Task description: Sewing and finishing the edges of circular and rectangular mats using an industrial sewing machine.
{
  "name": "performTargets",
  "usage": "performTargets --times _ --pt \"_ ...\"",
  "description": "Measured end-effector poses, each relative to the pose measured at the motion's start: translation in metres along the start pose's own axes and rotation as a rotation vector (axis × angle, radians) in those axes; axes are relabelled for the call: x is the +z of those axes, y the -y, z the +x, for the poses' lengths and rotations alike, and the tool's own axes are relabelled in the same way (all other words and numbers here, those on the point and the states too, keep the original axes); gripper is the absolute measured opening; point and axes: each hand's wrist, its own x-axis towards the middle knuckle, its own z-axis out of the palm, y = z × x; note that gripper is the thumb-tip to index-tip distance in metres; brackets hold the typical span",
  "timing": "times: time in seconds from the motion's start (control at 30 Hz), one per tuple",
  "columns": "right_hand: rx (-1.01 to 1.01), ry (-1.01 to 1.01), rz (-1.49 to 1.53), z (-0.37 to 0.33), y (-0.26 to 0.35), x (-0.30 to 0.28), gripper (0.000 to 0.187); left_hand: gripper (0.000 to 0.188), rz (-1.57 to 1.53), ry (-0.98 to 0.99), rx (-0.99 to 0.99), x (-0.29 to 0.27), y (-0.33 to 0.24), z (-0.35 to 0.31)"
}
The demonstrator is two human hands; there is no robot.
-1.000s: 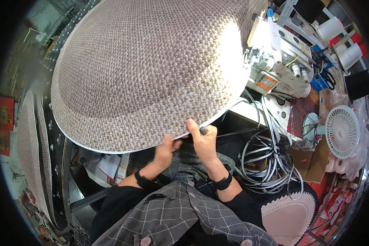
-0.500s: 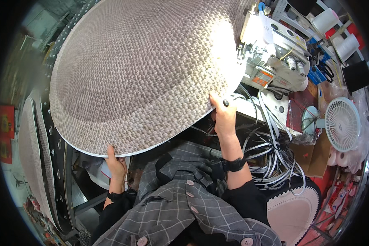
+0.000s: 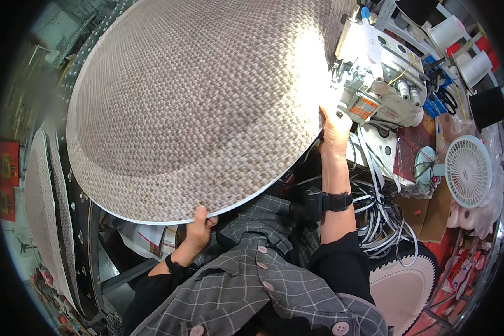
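Note:
A large rounded mat (image 3: pixel 190 112) with a beige-brown woven pattern and a narrow white edge spreads across the work surface. My left hand (image 3: pixel 197 231) grips its near edge, thumb on top and the other fingers underneath. Farther right, my right hand (image 3: pixel 336 133) holds the mat's right edge, thumb on top, close to a white sewing machine (image 3: pixel 378 84). Bright lamplight washes out the part of the mat by the machine's needle area, so the stitching spot is hard to make out.
A loose heap of white binding strip (image 3: pixel 378 215) hangs below the machine. Right of it stand a small white fan (image 3: pixel 469 171), thread cones (image 3: pixel 447 32) and black-handled scissors (image 3: pixel 447 101). More mats (image 3: pixel 42 207) lean at the left beside a studded dark table edge (image 3: pixel 79 224).
Both hands have moved right, the right one also farther away toward the machine. The mat's near edge has shifted slightly with them.

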Motion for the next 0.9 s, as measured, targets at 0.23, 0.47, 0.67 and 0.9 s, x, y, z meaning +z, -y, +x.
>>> performTargets --times 0.23,0.47,0.67,0.9 --pt "0.118 0.03 -0.156 -0.096 0.006 0.01 0.015 0.041 -0.023 0.231 0.025 0.037 0.0 0.006" --pt "0.149 0.338 -0.194 -0.171 -0.01 0.044 0.019 0.042 -0.024 0.137 -0.01 0.067 0.008 0.018" --pt "0.227 0.295 -0.134 -0.156 0.002 0.05 0.031 0.04 -0.056 0.153 -0.009 0.081 0.007 0.028" --pt "0.135 0.257 -0.122 -0.123 0.0 0.038 0.02 0.059 -0.297 -0.248 0.314 -0.017 -0.037 0.012"
